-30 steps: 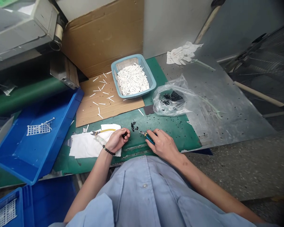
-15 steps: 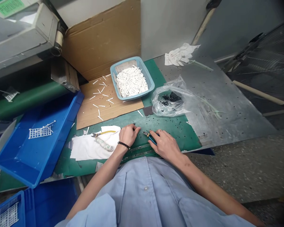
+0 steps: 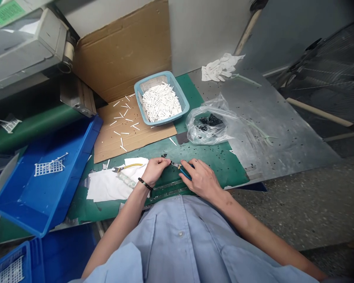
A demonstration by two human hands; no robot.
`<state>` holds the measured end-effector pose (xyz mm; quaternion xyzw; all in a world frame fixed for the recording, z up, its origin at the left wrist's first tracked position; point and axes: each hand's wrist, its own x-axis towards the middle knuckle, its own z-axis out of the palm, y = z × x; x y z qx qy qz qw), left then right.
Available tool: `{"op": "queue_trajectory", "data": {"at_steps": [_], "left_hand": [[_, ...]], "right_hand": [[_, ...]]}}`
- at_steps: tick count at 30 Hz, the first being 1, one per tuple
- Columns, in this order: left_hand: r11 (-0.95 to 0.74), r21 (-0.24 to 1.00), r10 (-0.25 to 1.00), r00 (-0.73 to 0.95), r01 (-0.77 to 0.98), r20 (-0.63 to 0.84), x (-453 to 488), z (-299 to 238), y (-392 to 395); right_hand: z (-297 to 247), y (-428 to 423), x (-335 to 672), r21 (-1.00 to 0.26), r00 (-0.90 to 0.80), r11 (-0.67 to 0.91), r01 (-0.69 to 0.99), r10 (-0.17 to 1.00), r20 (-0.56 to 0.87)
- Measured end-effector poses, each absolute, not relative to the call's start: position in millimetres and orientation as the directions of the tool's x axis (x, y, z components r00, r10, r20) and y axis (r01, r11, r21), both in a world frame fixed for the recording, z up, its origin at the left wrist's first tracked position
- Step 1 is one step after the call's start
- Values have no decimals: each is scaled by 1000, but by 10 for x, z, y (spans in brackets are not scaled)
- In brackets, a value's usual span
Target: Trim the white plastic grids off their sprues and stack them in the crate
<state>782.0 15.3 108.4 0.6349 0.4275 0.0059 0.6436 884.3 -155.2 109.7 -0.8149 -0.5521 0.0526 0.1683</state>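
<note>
My right hand (image 3: 203, 179) is wrapped round the blue handles of a pair of cutting pliers (image 3: 184, 172), whose jaws point left. Close to the jaw tips, my left hand (image 3: 156, 169) pinches a small black part (image 3: 164, 155) between thumb and fingers; its exact shape is too small to make out. Both hands are low over the green mat (image 3: 215, 161), where tiny black bits lie scattered. Beside my left wrist a white cloth (image 3: 102, 188) carries yellow-handled pliers (image 3: 132, 166) and a pale wrapped roll (image 3: 126, 180).
A light blue basket (image 3: 185, 107) full of white sticks stands on cardboard (image 3: 106, 151) with loose sticks. Right of it are a clear bag (image 3: 194, 131) with black parts and white gloves (image 3: 221, 67). A blue bin (image 3: 20, 196) is at the left, a fan (image 3: 333, 74) at the right.
My left hand has turned, and its fingertips with the black part now meet the pliers' jaws. My right hand has shifted slightly left with the pliers.
</note>
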Motion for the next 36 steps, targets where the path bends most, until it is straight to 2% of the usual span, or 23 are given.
{"op": "queue_trajectory", "data": {"at_steps": [3,6,14,19,23,26,30,33,36], "left_hand": [[382,782,438,648,493,-623,7768,1103,157],[444,764,386,670,467,-634,7731,1104,173],[465,752,362,676,466,-643,7721,1168,169],[419,771,411,657,480,-632,7735,1226,135],[405,778,408,666,480,-624,7731,1207,136],[532,750,363,695,393,-621,7705,1155,178],[729,668,349,758,149,-551,7618,1109,278],[780,622,340,789,66,-511,7563,1136,351],[761,644,385,751,70,-537,7568,1162,384]], "right_hand": [[1101,-1537,8838,-346,362,-303,888,924,119],[1114,-1535,8836,-352,354,-294,889,928,117],[1205,-1522,8833,-302,334,-290,908,937,105],[1234,-1518,8799,-246,330,-310,918,943,43],[1191,-1521,8777,-273,329,-310,911,944,29],[1150,-1529,8787,-326,348,-304,895,933,87],[1097,-1566,8830,-370,399,-333,867,910,117],[1037,-1602,8871,-340,402,-355,871,912,77],[989,-1618,8897,-307,394,-365,879,918,38]]}}
